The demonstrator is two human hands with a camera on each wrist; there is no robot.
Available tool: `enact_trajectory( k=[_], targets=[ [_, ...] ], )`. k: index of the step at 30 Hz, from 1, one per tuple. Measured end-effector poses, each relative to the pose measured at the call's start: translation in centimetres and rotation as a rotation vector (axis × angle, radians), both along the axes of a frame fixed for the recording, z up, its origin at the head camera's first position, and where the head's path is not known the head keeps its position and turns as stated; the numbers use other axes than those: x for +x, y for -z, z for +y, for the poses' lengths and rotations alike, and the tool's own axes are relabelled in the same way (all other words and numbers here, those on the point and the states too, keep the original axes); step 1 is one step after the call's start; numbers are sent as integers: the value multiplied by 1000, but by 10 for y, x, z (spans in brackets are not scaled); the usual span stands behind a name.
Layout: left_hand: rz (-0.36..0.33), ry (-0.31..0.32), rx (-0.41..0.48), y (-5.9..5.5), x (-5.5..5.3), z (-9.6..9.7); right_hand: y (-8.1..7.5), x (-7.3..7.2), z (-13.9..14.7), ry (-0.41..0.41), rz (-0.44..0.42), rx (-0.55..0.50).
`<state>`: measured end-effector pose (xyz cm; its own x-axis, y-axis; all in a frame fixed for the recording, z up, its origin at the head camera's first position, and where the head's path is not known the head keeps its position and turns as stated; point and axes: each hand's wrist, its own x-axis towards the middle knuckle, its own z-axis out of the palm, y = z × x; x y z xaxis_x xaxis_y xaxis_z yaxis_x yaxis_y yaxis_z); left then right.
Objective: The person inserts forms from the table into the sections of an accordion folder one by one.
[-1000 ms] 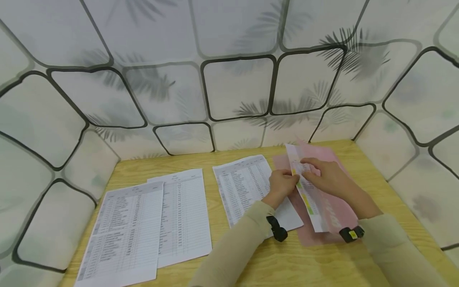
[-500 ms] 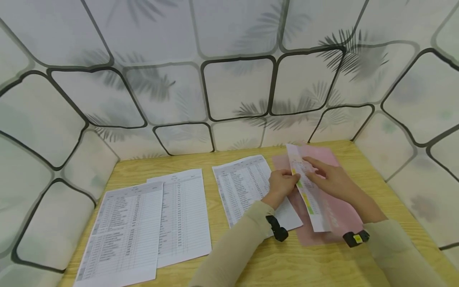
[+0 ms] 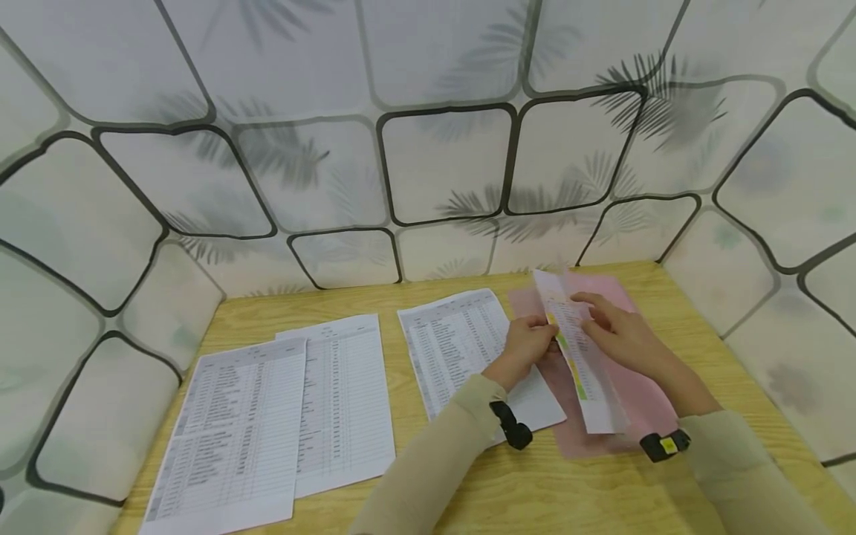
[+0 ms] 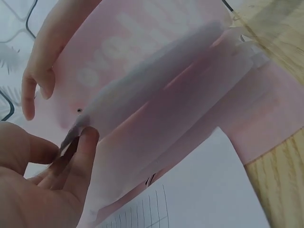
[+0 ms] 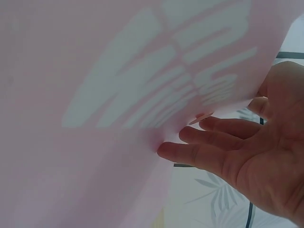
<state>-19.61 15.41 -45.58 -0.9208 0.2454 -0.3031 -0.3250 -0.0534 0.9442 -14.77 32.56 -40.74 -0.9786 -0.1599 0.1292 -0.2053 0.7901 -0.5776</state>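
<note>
My left hand (image 3: 527, 348) pinches the left edge of a printed sheet (image 3: 595, 405) with yellow and green bands. The sheet tilts up over a translucent pink folder (image 3: 645, 397) with pale lettering. In the left wrist view, thumb and fingers close on the edge of thin greyish pages (image 4: 156, 80) inside the folder. My right hand (image 3: 625, 338) is at the folder's raised cover. In the right wrist view its fingers (image 5: 199, 154) reach out fairly straight, fingertips against the pink cover (image 5: 95, 166). Below my left hand, another printed sheet (image 3: 451, 349) partly overlaps the folder.
Two printed lists, one in front (image 3: 227, 438) and one behind it (image 3: 348, 416), overlap on the left of the wooden table (image 3: 535, 498). Patterned walls (image 3: 441, 163) enclose the table at the back and sides. Dark wrist cameras sit on both sleeves.
The right hand has drawn slightly to the right, away from the left hand. The left hand keeps its pinch, and the printed sheet's edge has lifted and bowed a little.
</note>
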Motion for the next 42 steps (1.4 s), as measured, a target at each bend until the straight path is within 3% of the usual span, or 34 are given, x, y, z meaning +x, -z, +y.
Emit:
enact_trajectory(
  k=[6, 10, 12, 16, 19, 25, 29, 33, 42],
  targets=[
    [41, -66, -70, 0, 3, -2, 0, 0, -2, -1, -13, -40],
    [51, -72, -104, -1, 4, -4, -1, 1, -3, 3, -16, -50],
    [58, -41, -139, -2, 4, -7, -2, 1, -3, 6, -17, -52],
    [60, 93, -110, -5, 2, -22, -4, 0, -4, 18, -24, -50],
    [51, 173, -66, -8, -2, -40, -5, -1, -3, 22, -33, -44],
    [140, 225, -155, -18, -9, -90, -6, -4, 0, 31, -53, -32],
    [206, 203, -192, -28, -13, -128, -6, -4, 4, 39, -71, -39],
    [223, 160, -237, -34, -16, -164, -4, -4, 9, 48, -77, -47],
    [130, 47, -299, -25, -18, -218, -3, -2, 14, 64, -91, -59]
  ],
)
